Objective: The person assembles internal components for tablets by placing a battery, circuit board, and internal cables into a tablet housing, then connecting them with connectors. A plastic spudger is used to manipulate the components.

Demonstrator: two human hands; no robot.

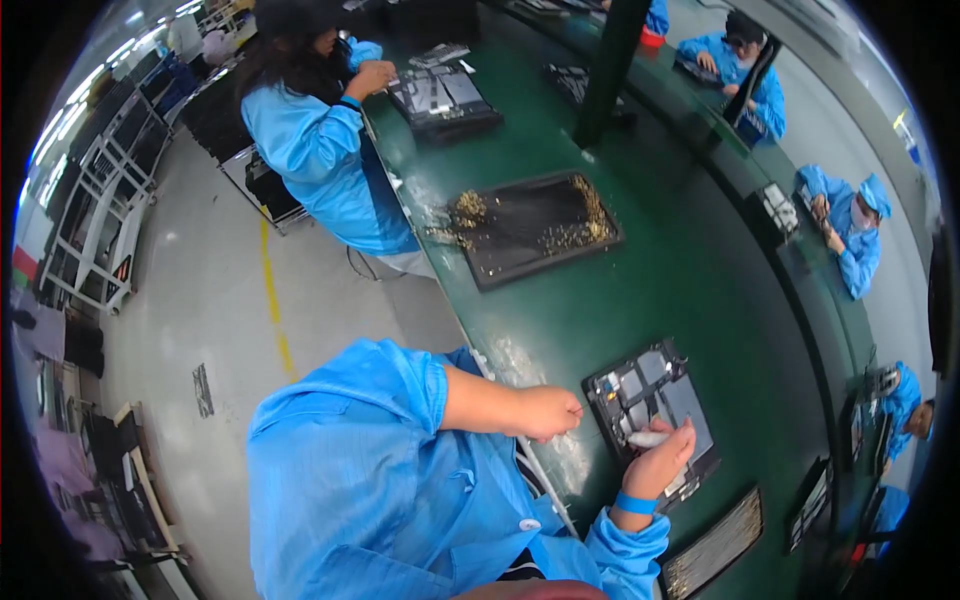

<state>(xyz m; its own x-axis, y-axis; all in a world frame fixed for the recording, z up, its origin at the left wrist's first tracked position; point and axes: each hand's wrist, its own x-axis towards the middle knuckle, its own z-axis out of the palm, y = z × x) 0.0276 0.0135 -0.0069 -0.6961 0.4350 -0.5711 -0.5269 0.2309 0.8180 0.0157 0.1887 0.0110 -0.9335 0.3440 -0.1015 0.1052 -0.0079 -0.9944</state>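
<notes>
In front of me an opened flat electronic device (686,402) lies on the green bench, its dark frame, grey panels and small inner parts showing. My right hand (662,462), with a blue band at the wrist, is over the device's near side. Its fingers are wrapped round a slim whitish tool (647,439), whose tip I cannot make out. Left of the device, close to its edge, is my left hand (548,412). Its fingers are curled in and pinched together; whatever may be between them is too small to name.
A black tray (520,262) with scattered small gold-coloured pieces sits farther along the green bench (700,290). Near my right sleeve lies a tray of thin strips (715,543). A co-worker (310,150) handles another device (440,100) at the far left. A dark post (612,75) rises beyond.
</notes>
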